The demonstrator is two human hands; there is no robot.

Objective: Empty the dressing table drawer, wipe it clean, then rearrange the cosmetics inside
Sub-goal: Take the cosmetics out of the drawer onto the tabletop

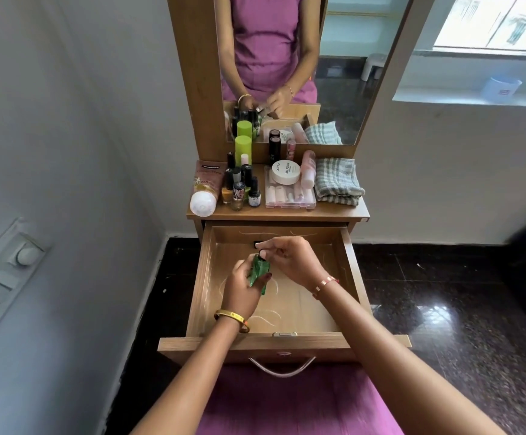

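Note:
The wooden drawer (354,277) stands pulled out, its floor bare except for pale streaks. Above it my left hand (239,291) grips a small green bottle (259,273) around its body. My right hand (290,259) pinches the bottle's black cap (260,254) with fingertips. On the dressing table top (343,211) stand several nail polish bottles (241,189), a pink tube (205,191), two lime green containers (243,149), a white jar (285,172), a clear case (288,197) and a folded striped cloth (337,180).
A mirror (343,73) rises behind the table top and reflects my arms. A white wall with a switch panel (7,277) is at the left. Dark glossy floor (444,309) spreads to the right. The drawer's metal handle (282,368) hangs near my lap.

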